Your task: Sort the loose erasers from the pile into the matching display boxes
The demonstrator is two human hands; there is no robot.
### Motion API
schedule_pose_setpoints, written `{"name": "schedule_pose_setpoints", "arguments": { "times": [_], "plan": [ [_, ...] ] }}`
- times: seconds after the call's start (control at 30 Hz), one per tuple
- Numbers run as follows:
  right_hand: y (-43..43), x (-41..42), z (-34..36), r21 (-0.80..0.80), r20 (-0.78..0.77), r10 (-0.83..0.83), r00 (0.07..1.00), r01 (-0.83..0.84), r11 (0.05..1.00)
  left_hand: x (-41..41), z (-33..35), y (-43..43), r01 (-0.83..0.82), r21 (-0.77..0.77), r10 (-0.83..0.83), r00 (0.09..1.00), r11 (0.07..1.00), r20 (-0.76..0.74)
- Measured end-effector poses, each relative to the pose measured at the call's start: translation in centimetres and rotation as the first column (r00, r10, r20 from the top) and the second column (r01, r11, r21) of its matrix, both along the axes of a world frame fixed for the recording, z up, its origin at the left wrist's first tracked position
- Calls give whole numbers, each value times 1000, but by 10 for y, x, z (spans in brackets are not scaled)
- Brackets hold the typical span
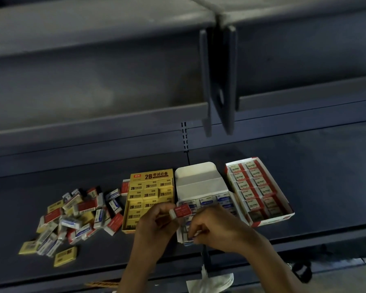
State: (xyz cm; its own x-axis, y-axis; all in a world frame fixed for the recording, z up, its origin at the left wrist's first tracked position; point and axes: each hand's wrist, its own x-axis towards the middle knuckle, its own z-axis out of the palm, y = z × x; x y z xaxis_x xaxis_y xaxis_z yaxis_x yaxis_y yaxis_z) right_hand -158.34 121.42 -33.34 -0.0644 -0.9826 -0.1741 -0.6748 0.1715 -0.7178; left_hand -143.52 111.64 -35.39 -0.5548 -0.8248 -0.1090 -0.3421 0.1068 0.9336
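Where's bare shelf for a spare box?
Bare shelf right of the red box and behind the eraser pile. Crowded from the pile across the yellow box and white box, where the left hand grips a red eraser.

Loose erasers in yellow, red and blue sleeves lie in a jumbled pile [72,218] on the left. Right of it, three open display boxes sit side by side: yellow box [150,176], white box [199,176] of blue erasers, red box [275,219]. The left hand [156,225] pinches a red-sleeved eraser [182,210] above the near ends of the yellow and white boxes.
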Motion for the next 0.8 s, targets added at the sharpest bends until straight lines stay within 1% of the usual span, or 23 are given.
{"name": "schedule_pose_setpoints", "arguments": {
  "times": [0.2,0.33,0.5,0.6,0.73,0.8],
  "plan": [
    [-2,-3,0,14,24,16,1000,-17,1000,0,-1,-2,0,32,0,1000,999,7],
    [-5,-1,-3,15,12,-10,1000,10,1000,1,-2,-4,16,41,-16,1000,999,19],
    [-14,5,-8,13,-46,-16,999,17,1000,0,-1,-4,24,52,-24,1000,998,12],
    [-17,4,-9,43,-30,-34,999,35,998,1,-2,-5,45,57,-45,999,997,7],
    [-14,1,-9,22,-5,-22,1000,22,1000,1,1,-6,76,-6,-76,997,997,12],
    [-13,-2,-4,-13,-12,-86,996,85,996,-2,4,-5,65,-6,-65,998,998,6]
  ]
}}
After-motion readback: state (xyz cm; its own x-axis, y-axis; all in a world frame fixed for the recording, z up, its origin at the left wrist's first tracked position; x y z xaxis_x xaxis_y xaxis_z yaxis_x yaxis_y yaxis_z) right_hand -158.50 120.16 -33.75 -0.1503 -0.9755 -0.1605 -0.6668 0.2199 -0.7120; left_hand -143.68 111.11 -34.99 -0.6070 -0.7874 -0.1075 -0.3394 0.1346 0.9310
